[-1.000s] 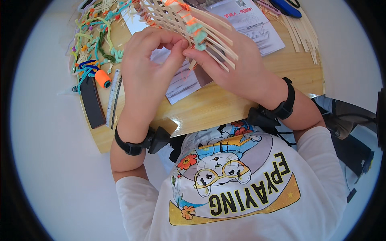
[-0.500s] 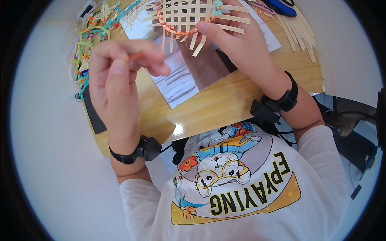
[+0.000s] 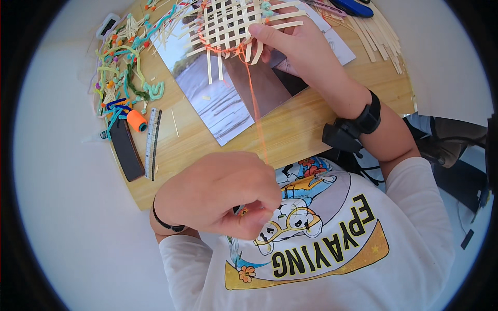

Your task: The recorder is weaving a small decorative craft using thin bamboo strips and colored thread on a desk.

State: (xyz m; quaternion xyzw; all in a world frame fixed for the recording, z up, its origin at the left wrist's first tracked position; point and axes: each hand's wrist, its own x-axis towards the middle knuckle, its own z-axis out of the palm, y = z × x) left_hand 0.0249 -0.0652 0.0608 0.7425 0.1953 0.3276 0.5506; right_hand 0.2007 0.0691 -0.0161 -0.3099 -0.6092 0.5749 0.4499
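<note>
My right hand (image 3: 293, 44) grips the right edge of a round lattice woven from pale flat strips (image 3: 223, 28), thumb on top. Orange wrapping runs along the lattice's curved lower border, and a bit of light blue fuzzy yarn (image 3: 267, 9) sits near the right thumb. From that border an orange thread (image 3: 253, 96) stretches down, looking taut, to my left hand (image 3: 223, 189). The left fingers are curled closed in front of my shirt, with the thread running into them; its end is hidden. The top of the lattice is cut off by the picture's edge.
Beneath the lattice lies a printed picture sheet (image 3: 220, 116). At left are tangled colourful pipe cleaners (image 3: 127, 65), an orange thread spool (image 3: 136, 121), a clear ruler (image 3: 152, 142) and a dark phone-like slab (image 3: 126, 150). Loose pale strips (image 3: 381, 44) and a blue-handled tool (image 3: 354, 6) lie far right.
My left hand has swung down and right toward my body, drawing the orange thread out straight. The spool and ruler have come into view. The lattice has tilted and shifted slightly left.
</note>
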